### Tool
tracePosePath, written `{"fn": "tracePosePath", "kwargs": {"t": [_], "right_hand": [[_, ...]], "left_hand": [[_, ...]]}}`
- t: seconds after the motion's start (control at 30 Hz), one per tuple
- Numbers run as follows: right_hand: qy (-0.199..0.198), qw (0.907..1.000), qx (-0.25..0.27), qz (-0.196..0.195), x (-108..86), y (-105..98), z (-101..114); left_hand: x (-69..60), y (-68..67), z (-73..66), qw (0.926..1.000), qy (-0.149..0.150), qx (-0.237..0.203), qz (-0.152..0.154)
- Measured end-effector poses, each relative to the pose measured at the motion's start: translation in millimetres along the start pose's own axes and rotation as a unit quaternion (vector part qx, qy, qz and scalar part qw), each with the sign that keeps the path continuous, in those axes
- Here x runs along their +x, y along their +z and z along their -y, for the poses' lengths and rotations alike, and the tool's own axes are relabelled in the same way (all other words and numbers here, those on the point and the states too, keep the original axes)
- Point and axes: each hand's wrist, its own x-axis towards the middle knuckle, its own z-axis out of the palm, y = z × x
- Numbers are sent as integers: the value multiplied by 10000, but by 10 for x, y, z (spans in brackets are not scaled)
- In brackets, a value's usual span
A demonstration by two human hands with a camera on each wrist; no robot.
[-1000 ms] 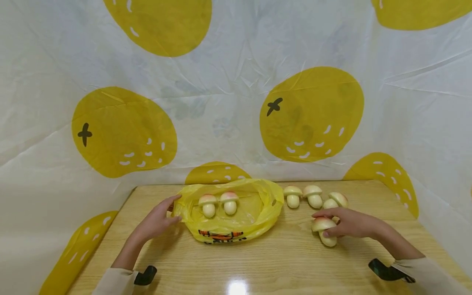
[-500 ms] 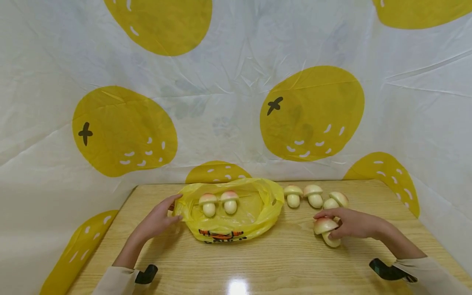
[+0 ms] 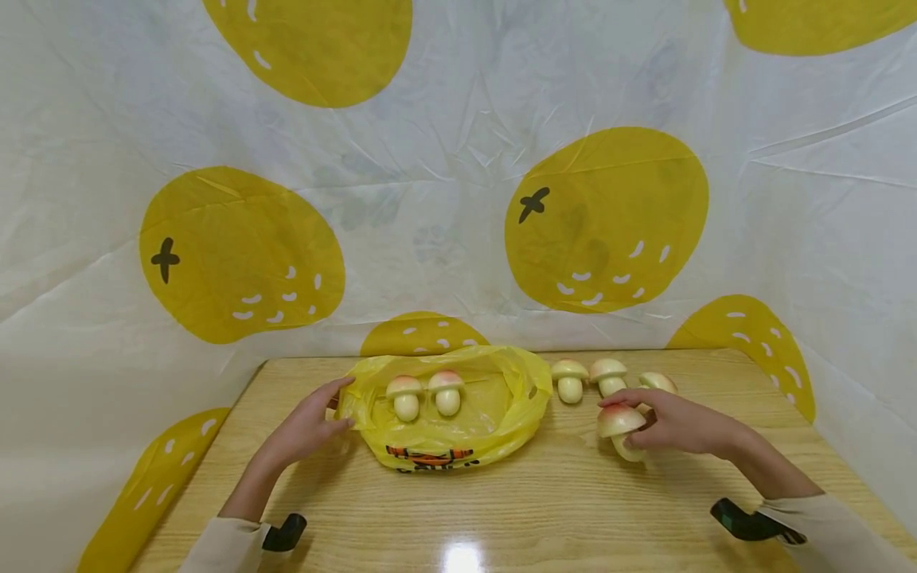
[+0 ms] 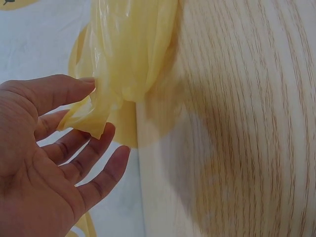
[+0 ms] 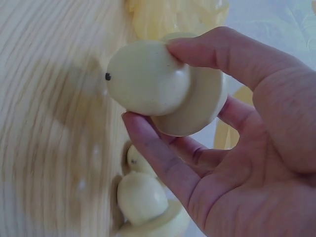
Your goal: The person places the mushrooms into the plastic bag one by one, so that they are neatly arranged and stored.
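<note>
Where the head view shows the whole table (image 3: 458,501), the right hand (image 3: 677,423) holds one toy mushroom (image 3: 618,422) between thumb and fingers, to the right of a yellow bag (image 3: 497,447). Two mushrooms (image 3: 447,390) lie inside the bag, side by side and apart from its rim. Three further mushrooms (image 3: 569,383) stand in a row right of the bag, the rightmost partly hidden by the right hand. The left hand (image 3: 313,426) is at the bag's left end. The step in hand is judged to be the transfer of the third mushroom into the bag.

In the left wrist view, the thumb and fingers hold a corner of the bag film in a loose, wide grip; how firmly they pinch it cannot be told.

In the right wrist view, the thumb presses the stem and the fingers support it from below. The mushroom appears raised clear of the table. The next move calls for carrying it leftward over the rim, lowering it beside the two inside, and releasing, with the left hand steadying the film.
</note>
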Motion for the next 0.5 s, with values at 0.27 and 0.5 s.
{"fn": "tracePosePath", "kwargs": {"t": [0.27,0.5], "right_hand": [[-3,9994,103,-321,120,27,130],[83,9967,205,-778,226,57,257]], "left_hand": [[3,-6,10,10000,-69,-2,-12],[10,-9,0,10000,-2,30,-22]]}}
